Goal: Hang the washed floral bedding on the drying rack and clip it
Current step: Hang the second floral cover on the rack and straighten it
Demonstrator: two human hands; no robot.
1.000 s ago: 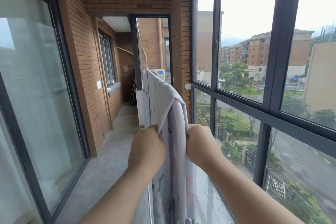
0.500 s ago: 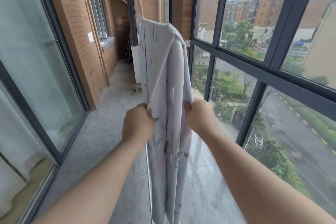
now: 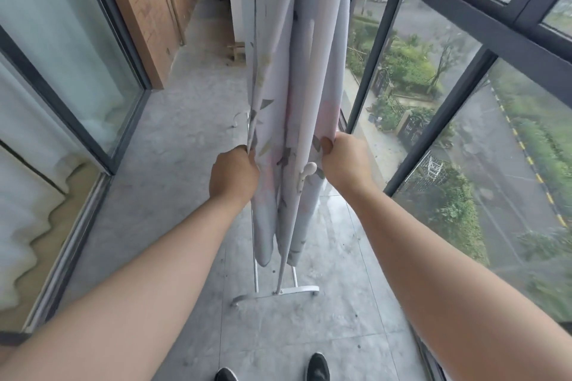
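Observation:
The pale floral bedding hangs in long folds over a white drying rack, whose foot stands on the grey tiled floor. Its lower edge ends a little above the foot. My left hand grips the left edge of the bedding. My right hand grips the right edge at about the same height. A white knob of the rack shows between the folds, just left of my right hand. The rack's top bar is out of view.
I stand on a narrow balcony. A glass sliding door and a brick wall run along the left, tall dark-framed windows along the right. My dark shoes are near the rack's foot. Small debris lies farther along the floor.
The camera has tilted down, showing the floor and the rack's foot. Both hands have slid down the bedding's two edges, from near the top to well below it.

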